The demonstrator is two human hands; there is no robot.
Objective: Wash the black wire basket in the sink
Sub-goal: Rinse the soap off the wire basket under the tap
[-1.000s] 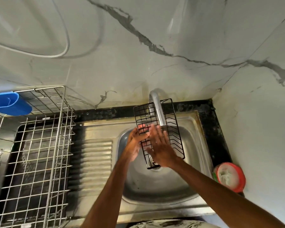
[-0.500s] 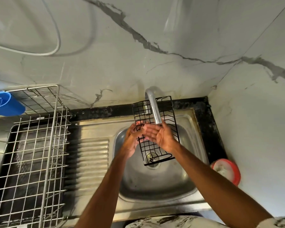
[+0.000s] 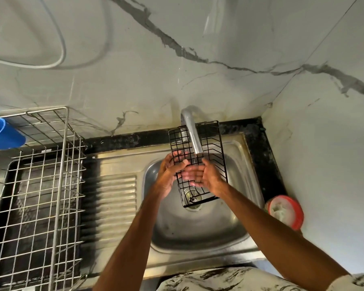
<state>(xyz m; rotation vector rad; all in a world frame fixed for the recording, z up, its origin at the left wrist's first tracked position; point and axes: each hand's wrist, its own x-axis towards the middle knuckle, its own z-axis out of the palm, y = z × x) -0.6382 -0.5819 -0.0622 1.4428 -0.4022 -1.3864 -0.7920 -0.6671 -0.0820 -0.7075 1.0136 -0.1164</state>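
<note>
Over the stainless steel sink point(image 3: 198, 229) now, the black wire basket point(image 3: 214, 151) is up in the air, tipped on end above the bowl. Its lower end hangs just above the round drain point(image 3: 192, 197) and its upper end rises behind the curved chrome tap point(image 3: 192, 135). The spout comes down right in front of the mesh, and a thin stream of water drops onto the grid between the two hands.

The left hand point(image 3: 167, 173) has the basket by its left edge. The fingers are curled round the wire frame and show through the grid, while the thumb sits on the near side. The right hand point(image 3: 212, 180) comes in from the right edge, its fingers point(image 3: 190, 175) stretched fairly straight across the mesh toward the left hand, wet and seen through the wires. It is laid flat on the grid rather than clenched. The two hands nearly meet at the basket's middle.

To the left are the ribbed steel drainboard point(image 3: 116, 196), a silver wire dish rack point(image 3: 40, 185) and a blue plastic container point(image 3: 2, 135) on the rack's far corner. On the right, a round red-rimmed tub point(image 3: 285, 211) sits against the marbled wall.
</note>
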